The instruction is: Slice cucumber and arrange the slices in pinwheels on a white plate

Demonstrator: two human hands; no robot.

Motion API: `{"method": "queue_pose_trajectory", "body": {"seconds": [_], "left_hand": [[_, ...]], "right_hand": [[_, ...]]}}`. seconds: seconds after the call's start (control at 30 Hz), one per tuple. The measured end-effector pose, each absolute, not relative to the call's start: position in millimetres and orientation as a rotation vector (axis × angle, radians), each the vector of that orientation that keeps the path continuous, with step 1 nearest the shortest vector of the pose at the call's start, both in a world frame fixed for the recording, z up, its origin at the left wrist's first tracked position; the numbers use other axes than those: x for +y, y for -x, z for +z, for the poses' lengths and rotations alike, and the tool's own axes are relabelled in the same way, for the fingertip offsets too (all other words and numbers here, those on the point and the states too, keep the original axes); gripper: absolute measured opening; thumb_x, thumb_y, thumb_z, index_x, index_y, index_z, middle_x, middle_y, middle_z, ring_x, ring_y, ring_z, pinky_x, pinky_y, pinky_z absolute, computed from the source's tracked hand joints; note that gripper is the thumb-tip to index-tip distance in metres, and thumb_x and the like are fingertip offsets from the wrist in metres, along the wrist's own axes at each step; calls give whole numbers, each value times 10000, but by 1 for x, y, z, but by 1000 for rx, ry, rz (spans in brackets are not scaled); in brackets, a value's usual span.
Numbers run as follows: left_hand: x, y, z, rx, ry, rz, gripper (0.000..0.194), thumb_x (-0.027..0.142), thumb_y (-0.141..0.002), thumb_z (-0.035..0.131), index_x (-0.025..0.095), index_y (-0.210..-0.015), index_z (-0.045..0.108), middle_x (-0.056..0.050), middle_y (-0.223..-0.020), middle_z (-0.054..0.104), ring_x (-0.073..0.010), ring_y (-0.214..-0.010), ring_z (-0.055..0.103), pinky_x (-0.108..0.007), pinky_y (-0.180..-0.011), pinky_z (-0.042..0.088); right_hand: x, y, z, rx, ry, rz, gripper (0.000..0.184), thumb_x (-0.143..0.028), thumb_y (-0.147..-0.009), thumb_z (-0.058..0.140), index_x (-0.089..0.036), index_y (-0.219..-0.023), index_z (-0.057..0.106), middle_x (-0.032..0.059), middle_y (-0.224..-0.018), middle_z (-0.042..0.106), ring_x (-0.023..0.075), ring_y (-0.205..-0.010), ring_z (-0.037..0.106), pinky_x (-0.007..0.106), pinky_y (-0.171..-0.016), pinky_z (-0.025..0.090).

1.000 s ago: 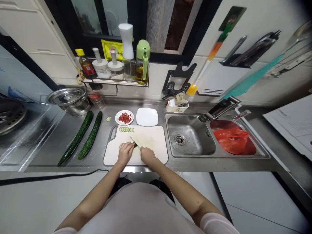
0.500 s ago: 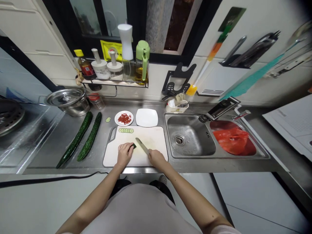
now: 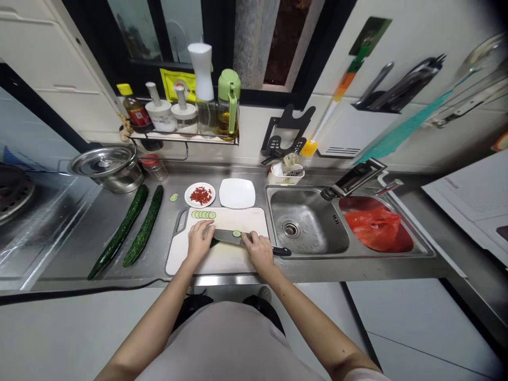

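A kitchen knife lies turned sideways over the white cutting board, its black handle sticking out past the board's right edge. My right hand is closed over the knife near the rear of the blade, with fingertips close beside a single cucumber slice on the blade. At the tip end, my left hand has its fingers stretched apart, the thumb by the blade. A dark green cucumber piece shows partly beneath the blade, next to that hand. Overlapping cucumber slices form a row at the board's upper left.
Two whole cucumbers lie left of the board. Behind it stand a small plate of red pieces and a white square plate. A steel sink adjoins on the right; a lidded pot is back left.
The knife has swung from slanting to nearly level, and my right hand has shifted from its handle onto the blade. My left hand has opened and come off the cucumber piece.
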State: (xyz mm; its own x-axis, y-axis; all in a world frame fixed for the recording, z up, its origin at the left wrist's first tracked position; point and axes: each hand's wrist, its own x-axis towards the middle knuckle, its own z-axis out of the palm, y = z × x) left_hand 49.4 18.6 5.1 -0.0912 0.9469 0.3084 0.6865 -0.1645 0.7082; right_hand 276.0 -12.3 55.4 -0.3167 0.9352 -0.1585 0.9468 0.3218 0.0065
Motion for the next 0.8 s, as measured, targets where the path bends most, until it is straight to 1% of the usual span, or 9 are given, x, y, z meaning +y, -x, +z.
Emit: {"method": "queue_pose_trajectory", "body": {"seconds": [0.1, 0.23, 0.33, 0.4, 0.47, 0.53, 0.6, 0.67, 0.8], "left_hand": [[23, -56, 18, 1665, -2009, 920, 290, 424, -897, 512, 270, -1051, 704, -61, -1064, 687, -242, -1041, 584, -427, -951, 411], [25, -70, 32, 1569, -2121, 726, 252, 410, -876, 551, 286, -1016, 720, -55, -1044, 698, -249, -1034, 590, -486, -1028, 322], [27, -77, 38, 1537, -2098, 655, 174, 356, -844, 594, 286, -931, 727, -38, -992, 714, -245, -983, 610, -489, -1022, 330], [30, -79, 39, 1516, -2031, 662, 125, 324, -801, 635, 277, -881, 719, -22, -952, 718, -234, -955, 624, -435, -965, 395], [33, -79, 36, 1499, -1901, 687, 118, 317, -772, 649, 252, -854, 705, -13, -877, 715, -199, -860, 641, -351, -846, 460], [36, -78, 31, 1504, -1731, 704, 150, 337, -772, 631, 224, -850, 692, -1, -763, 695, -153, -698, 624, -284, -701, 476], [40, -75, 23, 1559, -1575, 740, 193, 367, -773, 614, 207, -858, 682, 15, -678, 664, -126, -587, 581, -253, -606, 457], [44, -69, 16, 1659, -1464, 811, 205, 379, -759, 619, 204, -849, 676, 19, -665, 655, -122, -579, 575, -246, -587, 449], [53, -52, 6, 1882, -1335, 910, 185, 359, -744, 625, 206, -834, 676, -5, -725, 683, -152, -669, 623, -270, -653, 461]], "right_hand": [[-12, -277, 53, 2513, -1720, -126, 431, -182, -982, 327, -281, -1380, 460, 119, -1201, 544, 203, -918, 510, 343, -831, 352], [-12, -274, 54, 2573, -1661, -107, 432, -194, -989, 316, -285, -1389, 454, 115, -1227, 536, 206, -923, 493, 349, -834, 345], [-13, -272, 56, 2592, -1630, -94, 439, -184, -988, 307, -274, -1389, 458, 118, -1227, 537, 211, -928, 490, 356, -836, 344], [-14, -271, 57, 2602, -1628, -111, 437, -180, -983, 319, -271, -1385, 464, 121, -1215, 541, 213, -925, 491, 357, -838, 345], [-14, -271, 55, 2606, -1645, -132, 430, -181, -979, 339, -276, -1376, 472, 121, -1204, 544, 211, -922, 495, 351, -838, 345], [-15, -273, 52, 2596, -1670, -142, 421, -179, -974, 358, -282, -1362, 483, 117, -1194, 547, 206, -917, 499, 343, -835, 346], [-16, -277, 49, 2572, -1693, -141, 415, -173, -968, 369, -280, -1349, 495, 116, -1185, 550, 204, -913, 502, 337, -829, 347], [-16, -282, 47, 2539, -1711, -134, 415, -167, -963, 373, -273, -1342, 504, 117, -1174, 552, 203, -909, 505, 334, -824, 349], [-18, -294, 42, 2469, -1756, -122, 428, -163, -956, 373, -268, -1348, 510, 117, -1163, 554, 205, -908, 517, 326, -815, 355]]}}
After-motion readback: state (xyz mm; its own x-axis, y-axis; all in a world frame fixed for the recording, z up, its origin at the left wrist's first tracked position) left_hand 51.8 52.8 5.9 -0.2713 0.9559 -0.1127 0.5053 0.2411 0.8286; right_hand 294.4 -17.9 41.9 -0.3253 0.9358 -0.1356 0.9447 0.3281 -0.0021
